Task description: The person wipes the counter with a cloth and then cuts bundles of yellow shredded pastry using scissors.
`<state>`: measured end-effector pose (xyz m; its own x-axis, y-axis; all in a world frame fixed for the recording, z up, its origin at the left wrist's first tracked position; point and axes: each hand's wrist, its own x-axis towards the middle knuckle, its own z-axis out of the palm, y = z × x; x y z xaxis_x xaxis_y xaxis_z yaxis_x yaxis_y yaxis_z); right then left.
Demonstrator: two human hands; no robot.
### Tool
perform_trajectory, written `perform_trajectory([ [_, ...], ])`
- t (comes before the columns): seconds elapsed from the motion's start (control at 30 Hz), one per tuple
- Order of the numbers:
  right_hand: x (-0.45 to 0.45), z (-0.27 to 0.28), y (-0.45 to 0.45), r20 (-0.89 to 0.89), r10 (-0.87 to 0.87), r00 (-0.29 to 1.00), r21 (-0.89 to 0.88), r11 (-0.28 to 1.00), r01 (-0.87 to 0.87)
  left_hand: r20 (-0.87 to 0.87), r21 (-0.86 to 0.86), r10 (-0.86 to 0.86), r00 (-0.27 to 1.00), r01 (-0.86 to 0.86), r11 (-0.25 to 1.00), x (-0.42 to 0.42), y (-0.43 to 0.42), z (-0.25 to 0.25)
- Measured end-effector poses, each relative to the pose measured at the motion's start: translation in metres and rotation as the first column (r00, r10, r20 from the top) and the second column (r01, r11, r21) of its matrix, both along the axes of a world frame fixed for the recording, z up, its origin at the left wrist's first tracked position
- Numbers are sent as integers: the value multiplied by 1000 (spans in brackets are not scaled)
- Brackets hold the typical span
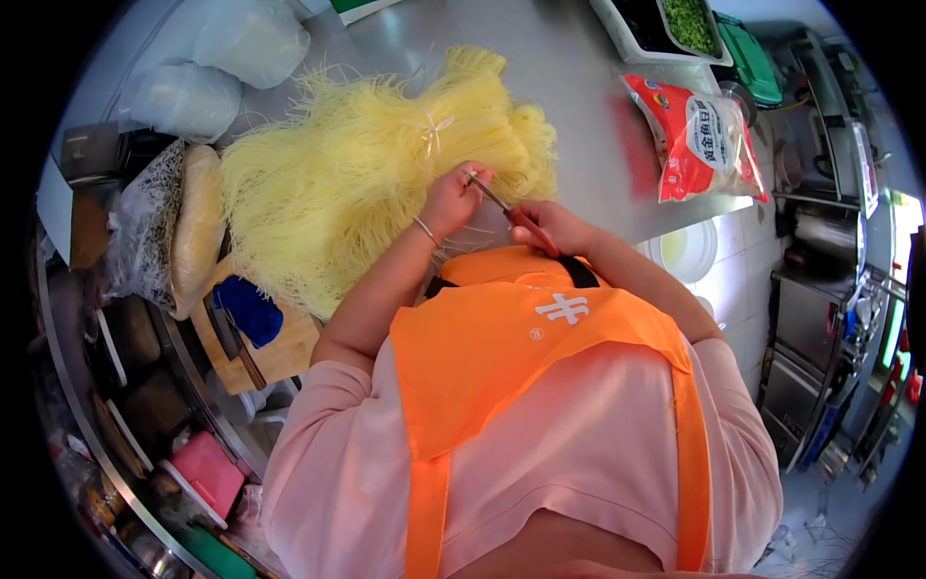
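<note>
A large bundle of thin, pale yellow noodle strands [328, 174] lies on the steel table, fanned out at its left end. A light tie [430, 127] cinches it near the middle. My right hand [559, 230] is closed around the red handles of a pair of scissors [494, 198], whose blades point up and left. Curled by the blade tip is my left hand [451, 201], closed at the near edge of the bundle. Whether its fingers grip the blade or a small thing is hidden.
Right of the noodles lies a red and white printed bag [696, 140]. Trays with chopped greens [689, 24] stand behind it. At left are plastic-wrapped packs [198, 217], a wooden board [289, 349] with a blue cloth [249, 311], and clear tubs [183, 99]. A white bucket [687, 249] stands below the table's right edge.
</note>
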<state>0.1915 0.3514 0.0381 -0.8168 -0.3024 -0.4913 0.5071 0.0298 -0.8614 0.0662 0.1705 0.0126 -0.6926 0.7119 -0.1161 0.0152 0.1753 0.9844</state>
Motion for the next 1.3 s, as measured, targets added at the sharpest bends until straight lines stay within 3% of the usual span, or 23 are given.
perform_trajectory([
  [0.03, 1, -1, -1, 0, -7, 1000, 14, 1000, 7, -86, -16, -5, 996, 3, 1000, 0, 0, -4],
  [0.27, 2, 5, -2, 34, 24, 999, 104, 994, -27, -136, -57, -5, 991, -3, 998, 3, -5, -12],
  [0.33, 2, 6, -2, 46, 14, 999, 105, 994, -19, -402, 108, 44, 915, -1, 994, 3, -6, -14],
  [0.37, 2, 7, -1, 59, 5, 998, 106, 994, -11, -402, 108, 43, 915, 1, 994, 3, -8, -15],
  [0.43, 3, 18, 3, 40, -12, 999, 112, 994, 7, -245, -208, -98, 965, 46, 977, 5, -17, -1],
  [0.47, 4, 21, 6, 20, -25, 999, 117, 993, 23, -245, -209, -99, 965, 48, 977, 4, -22, -2],
  [0.53, 11, 4, 17, -22, -95, 995, 92, 991, 97, -464, -406, -376, 802, 185, 895, 2, -34, -10],
  [0.67, 23, -1, 28, 15, -281, 960, 107, 955, 278, -592, -443, -449, 669, 194, 875, 19, -56, -34],
  [0.73, 32, -10, 34, 59, -337, 940, 104, 938, 330, -747, -361, -421, 515, 217, 907, 22, -56, -27],
  [0.87, 43, -21, 35, 106, -425, 899, 34, 905, 424, -733, -352, -404, 547, 203, 914, 17, -40, -1],
  [0.93, 44, -24, 35, 67, -429, 901, 53, 903, 426, -645, -426, -399, 652, 126, 896, 7, -27, 11],
  [1.07, 39, -9, 32, 101, -444, 890, 91, 895, 436, -717, -342, -275, 640, 21, 940, -8, 0, 2],
  [1.13, 38, -1, 31, 117, -436, 892, 116, 898, 424, -791, -386, -329, 516, -5, 922, -12, 10, -5],
  [1.3, 45, -10, 30, 80, -440, 895, 128, 895, 428, -806, -461, -413, 423, -14, 887, -15, 12, -13],
])
